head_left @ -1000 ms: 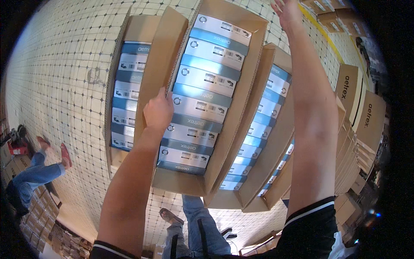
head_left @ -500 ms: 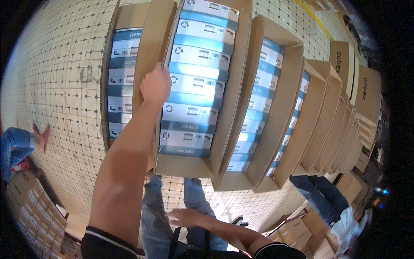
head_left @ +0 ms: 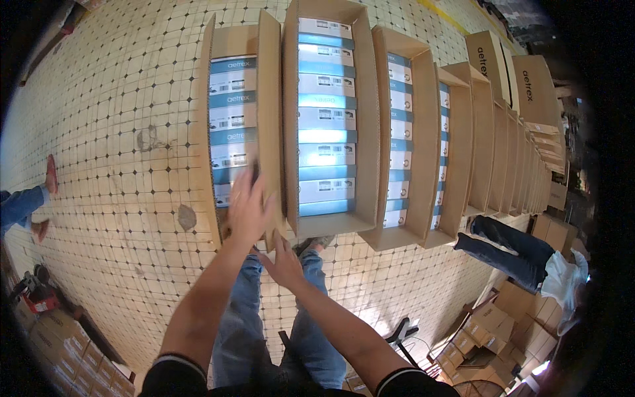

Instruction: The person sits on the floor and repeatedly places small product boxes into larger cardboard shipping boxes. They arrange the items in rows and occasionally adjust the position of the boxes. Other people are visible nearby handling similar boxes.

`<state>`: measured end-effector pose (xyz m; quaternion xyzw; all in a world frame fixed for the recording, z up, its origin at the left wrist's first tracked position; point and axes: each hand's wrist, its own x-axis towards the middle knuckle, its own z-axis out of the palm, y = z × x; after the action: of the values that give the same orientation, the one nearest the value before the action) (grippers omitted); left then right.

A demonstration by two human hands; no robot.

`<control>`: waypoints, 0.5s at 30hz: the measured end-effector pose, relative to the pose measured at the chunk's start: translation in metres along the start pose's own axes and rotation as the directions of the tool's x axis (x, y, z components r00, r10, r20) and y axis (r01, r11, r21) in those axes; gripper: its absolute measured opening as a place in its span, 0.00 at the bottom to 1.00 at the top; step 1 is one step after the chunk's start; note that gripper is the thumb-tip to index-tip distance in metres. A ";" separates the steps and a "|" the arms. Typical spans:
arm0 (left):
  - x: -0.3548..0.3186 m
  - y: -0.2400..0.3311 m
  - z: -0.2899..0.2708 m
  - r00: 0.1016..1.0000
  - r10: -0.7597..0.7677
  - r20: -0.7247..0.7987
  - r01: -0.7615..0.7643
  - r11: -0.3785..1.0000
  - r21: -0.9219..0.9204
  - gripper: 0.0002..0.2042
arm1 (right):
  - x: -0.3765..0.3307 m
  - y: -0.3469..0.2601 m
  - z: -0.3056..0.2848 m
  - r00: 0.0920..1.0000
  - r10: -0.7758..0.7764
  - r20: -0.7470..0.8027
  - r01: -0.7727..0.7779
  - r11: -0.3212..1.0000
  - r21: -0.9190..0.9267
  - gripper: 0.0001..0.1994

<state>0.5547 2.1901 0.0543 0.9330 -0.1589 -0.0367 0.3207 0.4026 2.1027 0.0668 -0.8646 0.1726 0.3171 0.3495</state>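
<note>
A long brown carton [head_left: 204, 119] at the left holds a column of white-and-blue boxes [head_left: 231, 119]. Its right flap [head_left: 270, 99] stands up. Over the near part of this carton, my left hand [head_left: 247, 215] is blurred, its fingers stretched forward beside the flap. At the carton's near right corner, my right hand [head_left: 284, 266] has its thumb and fingers on either side of the cardboard edge. To the right stands a second open carton [head_left: 367, 132] with a column of similar boxes.
More open cartons [head_left: 423, 145] line up to the right, with closed cartons [head_left: 532, 92] behind them. A person in dark jeans [head_left: 509, 241] is at the right; another person's legs [head_left: 23, 205] show at the left. Stacked cartons [head_left: 73, 344] fill the lower left, on a tiled floor [head_left: 145, 231].
My left hand has left the top edge between the cartons and come nearer, over the left carton. My right hand has moved up from my legs to that carton's near corner. The view has shifted.
</note>
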 end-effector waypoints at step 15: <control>-0.165 -0.078 -0.018 0.753 -0.637 0.162 0.652 0.757 -0.053 0.26 | 0.008 0.008 0.007 0.980 0.099 -0.170 -0.148 0.941 -0.304 0.19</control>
<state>0.4229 2.3110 0.0153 0.9075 0.1536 -0.2158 0.3260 0.4016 2.1014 0.0536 -0.9183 0.2000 0.2951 0.1720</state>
